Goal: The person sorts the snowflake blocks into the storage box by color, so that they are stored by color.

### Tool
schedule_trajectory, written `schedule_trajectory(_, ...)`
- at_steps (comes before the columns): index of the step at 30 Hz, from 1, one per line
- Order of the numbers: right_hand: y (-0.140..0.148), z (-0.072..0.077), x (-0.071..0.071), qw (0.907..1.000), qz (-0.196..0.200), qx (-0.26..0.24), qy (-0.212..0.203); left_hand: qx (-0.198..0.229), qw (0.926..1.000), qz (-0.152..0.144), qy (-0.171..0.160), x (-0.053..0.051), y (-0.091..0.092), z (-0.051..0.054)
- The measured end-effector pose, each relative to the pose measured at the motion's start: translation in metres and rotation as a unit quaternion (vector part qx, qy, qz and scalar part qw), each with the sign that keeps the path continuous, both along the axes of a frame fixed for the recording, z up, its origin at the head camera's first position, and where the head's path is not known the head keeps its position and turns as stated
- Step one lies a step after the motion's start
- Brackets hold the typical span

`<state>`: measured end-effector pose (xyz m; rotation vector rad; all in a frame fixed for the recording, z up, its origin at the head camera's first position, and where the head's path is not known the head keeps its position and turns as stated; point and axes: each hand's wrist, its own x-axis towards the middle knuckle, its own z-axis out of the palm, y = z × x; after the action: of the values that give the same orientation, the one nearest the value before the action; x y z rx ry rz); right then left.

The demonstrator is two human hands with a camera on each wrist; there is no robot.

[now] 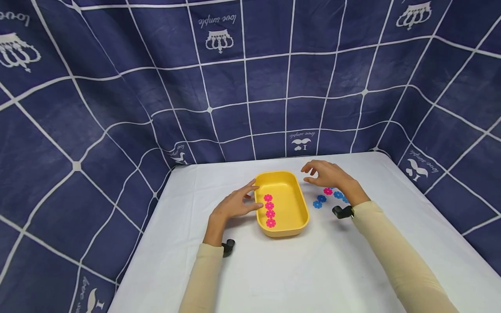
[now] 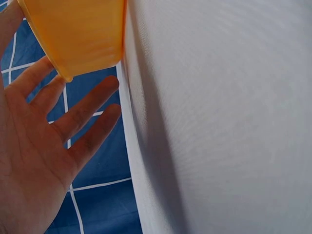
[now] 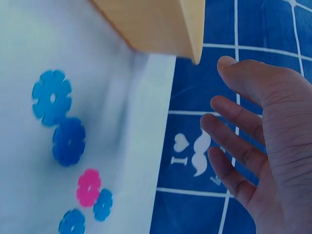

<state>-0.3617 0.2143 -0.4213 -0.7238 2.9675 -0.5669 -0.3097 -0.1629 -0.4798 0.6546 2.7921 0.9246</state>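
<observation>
A yellow rectangular tray stands on the white table, with several pink flower-shaped discs in a row along its left side. My left hand is at the tray's left edge, its fingers spread and the thumb reaching over the rim. In the left wrist view, those fingers lie beside the tray's outer wall. Beyond the tray's upper right edge hovers my right hand, fingers loosely bent and nothing between them. Below it on the cloth lie blue flower discs and a pink flower disc.
White cloth covers the table. Dark blue curtains with white grid lines surround it at the back and sides. A small black wrist camera sits on the right wrist, and another black camera on the left.
</observation>
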Motion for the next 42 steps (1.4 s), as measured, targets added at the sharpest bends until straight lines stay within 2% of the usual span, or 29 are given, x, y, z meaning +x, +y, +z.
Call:
schedule_trajectory(16, 0.034, -0.004, 0.006, 0.9995, -0.031, 0.004, -0.003, 0.006, 0.9999, -0.009, 0.012, -0.002, -0.004, 0.001)
schedule_trajectory(31, 0.06, -0.004, 0.012, 0.998, -0.062, 0.004, -0.003, 0.001, 0.9999, -0.01, 0.008, -0.003, -0.004, 0.002)
schedule_trajectory(42, 0.063, -0.019, 0.014, 0.9968, -0.075, 0.014, -0.025, 0.007, 1.0, -0.003, 0.001, -0.001, -0.001, -0.001)
